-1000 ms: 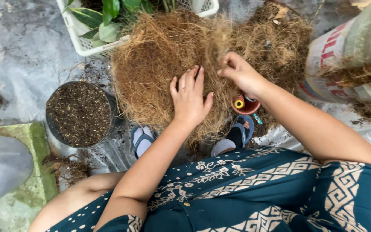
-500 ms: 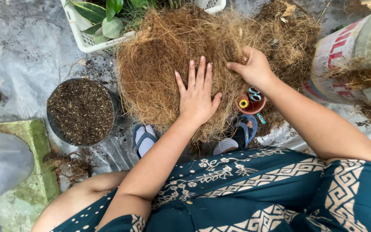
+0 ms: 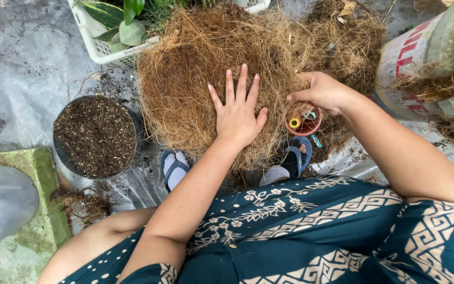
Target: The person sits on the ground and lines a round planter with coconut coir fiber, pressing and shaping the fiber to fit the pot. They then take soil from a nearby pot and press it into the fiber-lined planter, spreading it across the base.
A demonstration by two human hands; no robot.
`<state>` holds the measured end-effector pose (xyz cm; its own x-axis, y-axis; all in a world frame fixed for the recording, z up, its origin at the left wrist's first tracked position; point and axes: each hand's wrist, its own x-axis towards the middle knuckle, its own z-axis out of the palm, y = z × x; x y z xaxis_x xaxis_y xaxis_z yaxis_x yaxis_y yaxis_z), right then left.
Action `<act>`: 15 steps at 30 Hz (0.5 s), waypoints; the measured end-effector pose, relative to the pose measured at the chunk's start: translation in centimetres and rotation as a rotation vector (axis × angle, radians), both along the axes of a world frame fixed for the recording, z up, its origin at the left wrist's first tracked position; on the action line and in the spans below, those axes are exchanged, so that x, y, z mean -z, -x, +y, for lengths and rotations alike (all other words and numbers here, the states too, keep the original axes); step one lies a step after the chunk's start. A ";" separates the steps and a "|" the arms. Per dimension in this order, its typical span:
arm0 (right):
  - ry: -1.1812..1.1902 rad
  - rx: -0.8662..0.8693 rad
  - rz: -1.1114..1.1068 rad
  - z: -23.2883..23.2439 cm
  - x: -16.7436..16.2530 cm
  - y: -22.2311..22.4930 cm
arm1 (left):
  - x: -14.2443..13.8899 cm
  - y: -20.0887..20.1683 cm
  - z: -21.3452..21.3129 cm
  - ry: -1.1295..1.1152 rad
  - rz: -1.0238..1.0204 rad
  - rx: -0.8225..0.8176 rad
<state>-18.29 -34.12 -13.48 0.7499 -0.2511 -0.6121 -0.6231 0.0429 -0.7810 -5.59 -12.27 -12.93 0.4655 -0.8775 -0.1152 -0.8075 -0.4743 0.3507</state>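
Observation:
A big mound of brown coconut fibre [image 3: 195,68] lies on grey plastic sheeting in front of me. My left hand [image 3: 237,108] rests flat on it, palm down, fingers spread. My right hand [image 3: 321,92] is at the mound's right side with its fingers pinched on a tuft of the fibre. Just below that hand sits a small terracotta pot [image 3: 305,123] holding small bits, one yellow and ring-shaped.
A black pot of dark soil mix [image 3: 95,137] stands to the left. A white plastic basket with green plants [image 3: 106,31] is behind the mound. A filled printed sack [image 3: 432,63] stands at the right. My sandalled feet [image 3: 174,168] are under the mound's near edge. A green concrete slab [image 3: 22,221] is at bottom left.
My left hand has slid up and flattened on the fibre with fingers spread wider. My right hand has moved down from the mound's top to its right side and pinched fibre.

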 end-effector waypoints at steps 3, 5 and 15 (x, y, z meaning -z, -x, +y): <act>0.194 -0.160 0.099 -1.3 -0.2 0.5 | 0.8 -0.2 0.1 0.102 -0.008 0.001; 0.367 -0.239 0.042 -2.1 -1.3 0.4 | 1.2 -0.5 0.3 0.252 0.026 -0.051; 0.923 -0.093 -0.072 1.0 -5.0 -4.1 | -2.0 3.6 1.5 0.229 -0.013 0.041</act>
